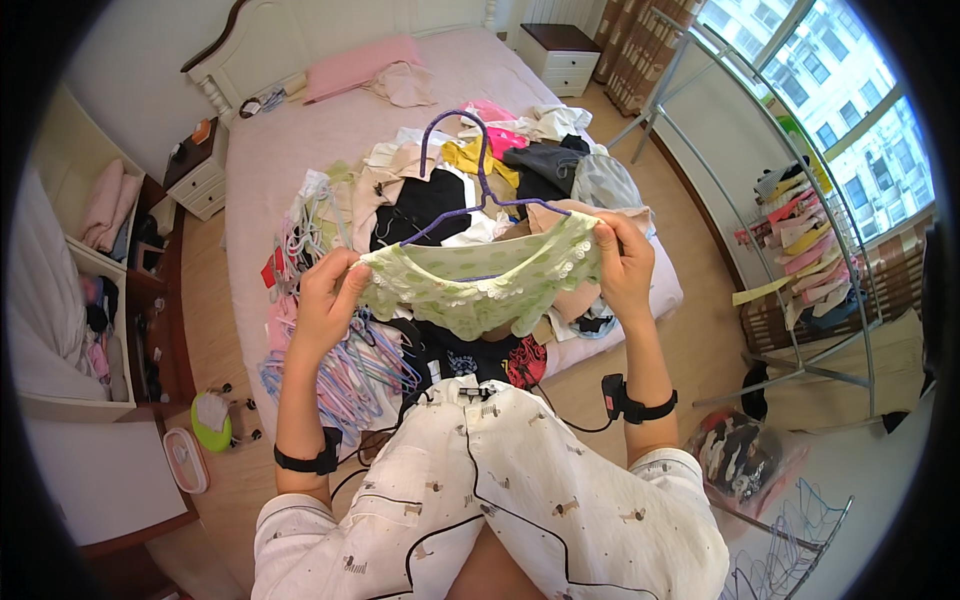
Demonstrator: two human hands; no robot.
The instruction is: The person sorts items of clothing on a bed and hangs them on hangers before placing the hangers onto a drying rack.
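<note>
Between my hands a light green patterned top (480, 300) with a pale trimmed neckline is stretched wide. A purple hanger (487, 192) sits inside its neck, its hook pointing up and away from me. My left hand (328, 300) pinches the garment's left shoulder edge. The other shoulder is gripped by my right hand (622, 262), fingers bent around the cloth close to the hanger's end. The hanger's lower bar shows partly through the neck opening. Below and beyond the top lies a heap of mixed clothes (420, 205) on the bed.
Several pastel hangers (335, 375) are piled on the near left of the bed (270, 140). A metal drying rack (700, 150) with small garments stands at right by the window. Open shelves (95, 255) line the left side. A green stool (210, 425) stands on the floor.
</note>
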